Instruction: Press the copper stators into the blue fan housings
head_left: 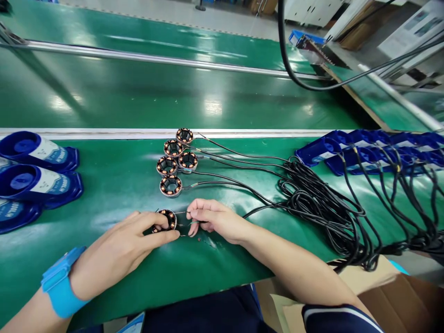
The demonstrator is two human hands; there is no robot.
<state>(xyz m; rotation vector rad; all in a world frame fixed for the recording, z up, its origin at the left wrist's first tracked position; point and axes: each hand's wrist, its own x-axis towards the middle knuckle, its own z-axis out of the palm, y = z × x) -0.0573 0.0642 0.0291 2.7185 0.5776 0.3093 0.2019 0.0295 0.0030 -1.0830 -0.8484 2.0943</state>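
Note:
My left hand (138, 236), with a blue band at the wrist, is closed on a ring-shaped motor stator (170, 216) with copper windings, close to the table's front side. Its index finger reaches into the ring, and the thumb lies along the lower wire. To the right, my right hand (213, 219) pinches thin wire ends (189, 212) that run from this stator. Just beyond both hands, several similar stators (170, 185) lie grouped on the green surface, each joined to a black cable (239, 184) leading right.
A heap of coiled black cables (312, 203) lies to the right. Behind it stand rows of blue plastic housings (319, 150); more blue housings (21, 180) are at the left. A thick black cable (286, 60) hangs at upper right. Cardboard (398, 300) sits below the table's right front edge.

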